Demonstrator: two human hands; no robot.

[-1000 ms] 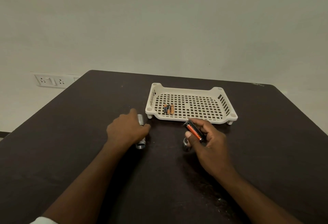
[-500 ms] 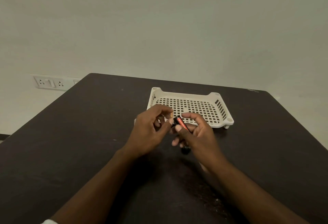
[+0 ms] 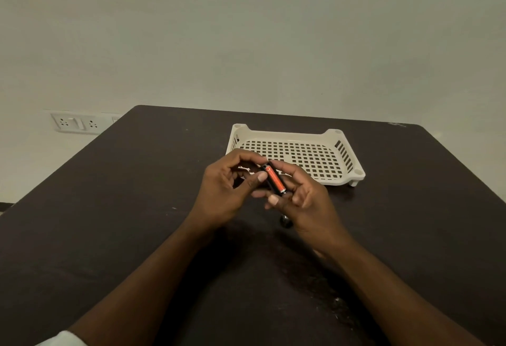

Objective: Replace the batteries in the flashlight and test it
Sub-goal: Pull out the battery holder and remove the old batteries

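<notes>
- Both hands are raised together over the middle of the dark tabletop [image 3: 137, 208], just in front of the near edge of the white tray [image 3: 347, 151].
- The right hand [image 3: 309, 203] has its fingers curled round an orange and black battery holder [image 3: 274, 180]; the piece lies tilted, its far end pointing toward the tray and its near end toward the person.
- The right thumb [image 3: 273, 200] lies across the near end of the holder.
- The left hand [image 3: 227, 186] is curled, fingers arched over the top; its thumb tip [image 3: 261, 177] presses the left side of the holder. Whether its fingers also pinch the far end cannot be told, as they hide that spot.
- A small dark round part [image 3: 285, 221], shiny on top, lies on the tabletop just below the right hand, partly hidden by the wrist. What it is cannot be told for certain.
- The flashlight body is not seen anywhere; the hands cover the part of the tabletop beneath them.
- The tray stands on short feet toward the far edge of the tabletop, right of centre. Its slotted floor shows bare where visible; its near left corner is hidden behind the left hand.
- A white socket plate [image 3: 74, 123] sits on the wall beyond the far left corner of the tabletop.
- A white sleeve edge [image 3: 64, 339] shows at the left forearm.
</notes>
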